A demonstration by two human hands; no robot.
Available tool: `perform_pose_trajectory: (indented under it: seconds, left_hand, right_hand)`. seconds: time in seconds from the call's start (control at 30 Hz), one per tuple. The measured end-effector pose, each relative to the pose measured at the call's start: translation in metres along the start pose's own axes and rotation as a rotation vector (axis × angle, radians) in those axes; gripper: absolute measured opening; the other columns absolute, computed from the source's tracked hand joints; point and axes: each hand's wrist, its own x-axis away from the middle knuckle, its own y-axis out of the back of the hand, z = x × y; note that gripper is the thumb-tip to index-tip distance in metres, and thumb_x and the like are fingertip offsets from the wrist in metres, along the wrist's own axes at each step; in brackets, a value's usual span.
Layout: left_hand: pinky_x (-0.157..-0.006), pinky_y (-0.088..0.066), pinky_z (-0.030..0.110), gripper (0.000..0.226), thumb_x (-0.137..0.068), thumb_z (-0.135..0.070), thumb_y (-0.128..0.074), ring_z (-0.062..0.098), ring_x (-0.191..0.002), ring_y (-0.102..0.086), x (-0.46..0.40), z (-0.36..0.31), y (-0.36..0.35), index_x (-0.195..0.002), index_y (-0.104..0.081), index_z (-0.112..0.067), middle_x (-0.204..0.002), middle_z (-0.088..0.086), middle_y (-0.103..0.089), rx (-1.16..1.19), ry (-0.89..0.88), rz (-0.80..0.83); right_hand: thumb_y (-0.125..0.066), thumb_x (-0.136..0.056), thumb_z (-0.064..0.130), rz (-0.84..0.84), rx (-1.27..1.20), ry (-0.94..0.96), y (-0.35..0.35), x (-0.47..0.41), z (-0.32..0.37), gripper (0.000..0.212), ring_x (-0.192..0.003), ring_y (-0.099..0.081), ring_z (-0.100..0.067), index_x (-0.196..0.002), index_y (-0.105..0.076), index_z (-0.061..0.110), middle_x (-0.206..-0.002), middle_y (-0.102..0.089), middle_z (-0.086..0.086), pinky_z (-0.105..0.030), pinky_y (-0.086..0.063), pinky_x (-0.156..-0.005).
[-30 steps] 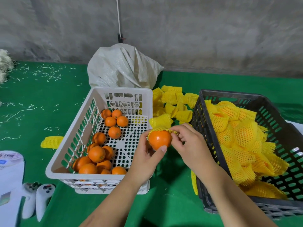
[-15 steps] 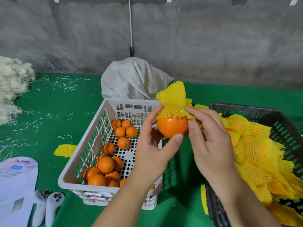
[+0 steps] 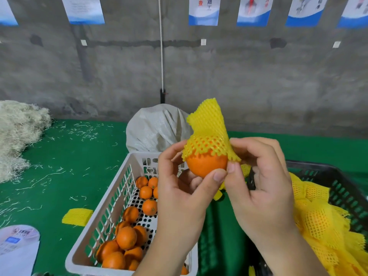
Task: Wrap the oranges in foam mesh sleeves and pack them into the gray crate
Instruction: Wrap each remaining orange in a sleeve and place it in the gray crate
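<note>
I hold one orange (image 3: 205, 166) up in front of me, above the crates. A yellow foam mesh sleeve (image 3: 207, 134) covers its top half and sticks up loosely above it. My left hand (image 3: 179, 194) grips the orange from the left and below, thumb on its lower front. My right hand (image 3: 260, 188) pinches the sleeve's lower right edge against the fruit. The gray crate (image 3: 342, 184) at the right holds several wrapped oranges (image 3: 318, 224). Bare oranges (image 3: 127, 236) lie in the white crate (image 3: 107, 222) below my left hand.
A white woven sack (image 3: 155, 128) stands behind the white crate. One flat yellow sleeve (image 3: 77, 216) lies on the green cloth (image 3: 59, 156) left of it. Pale straw (image 3: 18, 134) is heaped at the far left. White paper (image 3: 18, 250) lies at the bottom left.
Both hands have lifted the orange higher and nearer the camera. The sleeve has slid further down over the fruit. The view has tilted up toward the wall.
</note>
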Motion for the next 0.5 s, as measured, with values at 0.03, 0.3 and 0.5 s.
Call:
perform_pose_trajectory:
  seconds: [0.03, 0.3, 0.5]
  left_hand:
    - [-0.076, -0.060, 0.024, 0.056, -0.069, -0.026, -0.090, 0.017, -0.094, -0.076, -0.001, -0.002, 0.000, -0.115, -0.064, -0.044, -0.132, 0.017, -0.063, 0.030, 0.006, 0.010]
    - [-0.096, -0.057, 0.029, 0.082, -0.080, -0.004, -0.083, 0.029, -0.126, -0.067, 0.004, -0.004, 0.013, -0.147, -0.052, -0.039, -0.146, 0.011, -0.061, 0.041, 0.045, 0.237]
    - [-0.081, -0.062, 0.030, 0.075, -0.072, -0.021, -0.092, 0.023, -0.102, -0.077, 0.006, -0.002, 0.010, -0.138, -0.060, -0.033, -0.121, 0.011, -0.074, 0.011, 0.109, -0.001]
  right_hand:
    - [-0.053, -0.102, 0.027, 0.024, -0.031, -0.022, 0.000, 0.000, 0.001, 0.033, -0.117, -0.060, -0.021, -0.133, -0.060, 0.020, -0.127, -0.053, 0.008, -0.034, -0.053, -0.092]
    - [-0.052, -0.098, 0.013, 0.053, 0.027, 0.001, 0.008, -0.004, 0.000, 0.031, -0.110, -0.064, -0.012, -0.123, -0.070, 0.014, -0.116, -0.062, 0.010, -0.019, -0.049, -0.087]
    - [-0.063, -0.096, 0.009, 0.045, 0.130, 0.080, 0.003, 0.005, 0.004, 0.017, -0.099, -0.062, -0.004, -0.108, -0.074, 0.005, -0.102, -0.065, -0.001, -0.012, -0.045, -0.084]
